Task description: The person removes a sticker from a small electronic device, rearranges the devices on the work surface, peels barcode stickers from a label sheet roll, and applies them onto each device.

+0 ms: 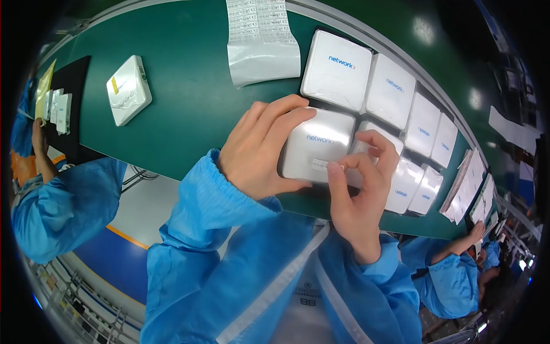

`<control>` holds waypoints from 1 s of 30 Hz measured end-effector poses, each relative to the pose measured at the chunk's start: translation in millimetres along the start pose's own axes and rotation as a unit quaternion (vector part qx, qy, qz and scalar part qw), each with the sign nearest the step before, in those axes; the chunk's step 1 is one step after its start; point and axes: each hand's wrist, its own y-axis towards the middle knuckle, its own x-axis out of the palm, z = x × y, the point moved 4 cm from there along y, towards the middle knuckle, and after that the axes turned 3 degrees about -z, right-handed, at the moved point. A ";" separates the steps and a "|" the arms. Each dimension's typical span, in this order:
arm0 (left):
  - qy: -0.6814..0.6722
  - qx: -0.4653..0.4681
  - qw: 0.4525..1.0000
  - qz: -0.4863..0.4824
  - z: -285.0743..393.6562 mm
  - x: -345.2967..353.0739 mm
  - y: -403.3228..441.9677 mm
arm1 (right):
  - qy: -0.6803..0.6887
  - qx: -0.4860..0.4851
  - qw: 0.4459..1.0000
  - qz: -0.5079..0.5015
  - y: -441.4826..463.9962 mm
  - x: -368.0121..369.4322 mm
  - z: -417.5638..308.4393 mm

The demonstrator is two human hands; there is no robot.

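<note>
A white box (307, 123) printed "network" lies in front of me among similar boxes. My left hand (260, 149) grips it, with fingers over the far left corner and the thumb along the near edge. A small printed label (321, 164) sits on the lower part of its top face. My right hand (366, 192) has thumb and forefinger pinched together at that label's right end; whether the label is fully stuck down is hidden. Beyond the box lies a sheet of printed labels (263, 54), its lower part bare.
Several more "network" boxes (338, 71) stand in rows to the right, near stacked flat white pieces (463, 186). Another box with a yellow strip (129, 92) lies left on the green table (183, 74). Co-workers in blue sleeves (74, 200) sit at both sides.
</note>
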 end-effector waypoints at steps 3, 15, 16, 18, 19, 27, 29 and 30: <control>-0.007 0.015 0.999 0.028 -3.5 1.3 -2.3 | -0.012 -0.015 1.000 0.010 0.6 4.2 -3.0; 0.007 0.021 0.999 0.028 -6.8 3.4 -3.9 | -0.029 -0.016 0.999 -0.001 1.3 10.5 -4.2; 0.006 0.020 0.999 0.028 -6.9 3.6 -4.2 | -0.029 -0.015 0.999 -0.002 0.8 10.8 -4.2; 0.008 0.022 0.999 0.031 -7.1 3.4 -3.7 | -0.036 -0.016 0.999 -0.004 0.9 11.4 -4.5; 0.008 0.022 0.999 0.031 -7.3 3.6 -3.7 | -0.036 -0.016 0.999 -0.004 0.9 11.7 -3.9; 0.013 0.021 0.999 0.027 -7.4 3.4 -4.6 | -0.041 -0.019 0.999 -0.003 0.4 12.5 -3.7; 0.010 0.022 0.999 0.028 -7.7 3.5 -4.3 | -0.043 -0.020 0.999 -0.003 0.8 12.7 -4.0; 0.008 0.024 0.999 0.030 -7.7 3.4 -4.1 | -0.045 -0.021 0.999 -0.002 0.9 12.8 -4.2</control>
